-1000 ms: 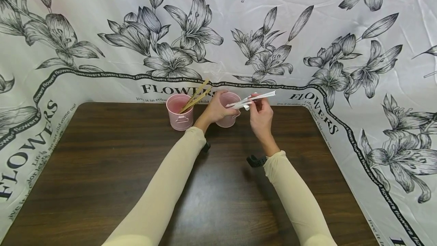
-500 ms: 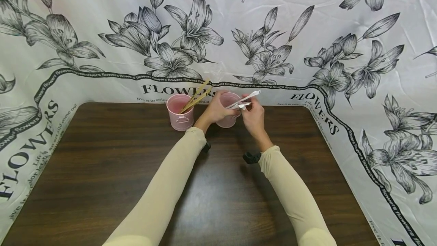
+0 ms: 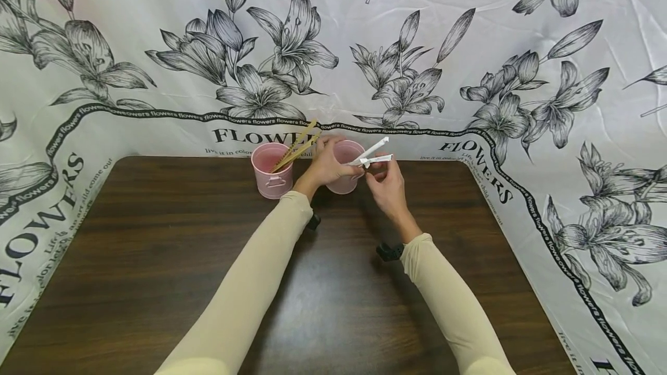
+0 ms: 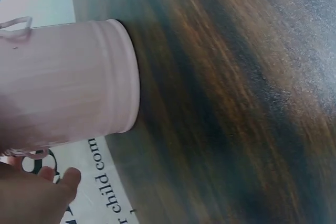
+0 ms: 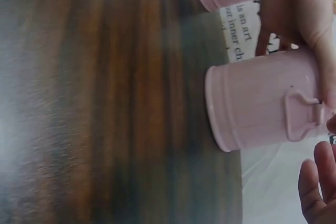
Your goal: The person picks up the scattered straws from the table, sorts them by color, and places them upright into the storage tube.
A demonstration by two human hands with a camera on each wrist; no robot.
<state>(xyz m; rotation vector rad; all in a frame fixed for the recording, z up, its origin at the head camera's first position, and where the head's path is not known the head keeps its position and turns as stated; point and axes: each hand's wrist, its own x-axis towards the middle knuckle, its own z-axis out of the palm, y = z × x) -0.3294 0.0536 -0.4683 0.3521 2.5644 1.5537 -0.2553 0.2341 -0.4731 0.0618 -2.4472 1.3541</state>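
Observation:
My left hand (image 3: pixel 327 166) grips the rim of the right pink bucket (image 3: pixel 343 185), with the thumb across its near side. In the right wrist view this pink bucket (image 5: pixel 257 98) stands upright on the table, its small handle turned to the right hand. Several thin white sticks (image 3: pixel 376 147), like paper-wrapped straws, lean out of it to the right. Close beside that rim is my right hand (image 3: pixel 388 190), its fingertips just under the white sticks. In the right wrist view the right hand's fingers (image 5: pixel 325 171) are loosely bent, with nothing visible between them.
Another pink bucket (image 3: pixel 272 183) stands left of the left forearm, holding several thin yellow sticks (image 3: pixel 294 154) that lean right. Both buckets are near the far edge of the dark wooden table (image 3: pixel 208 271). A white flower-printed cloth (image 3: pixel 333 74) hangs behind and at the sides.
The right hand has moved left and slightly down, bringing the white sticks from beside the bucket into it, and its fingers have loosened. The left hand keeps its grip on the rim.

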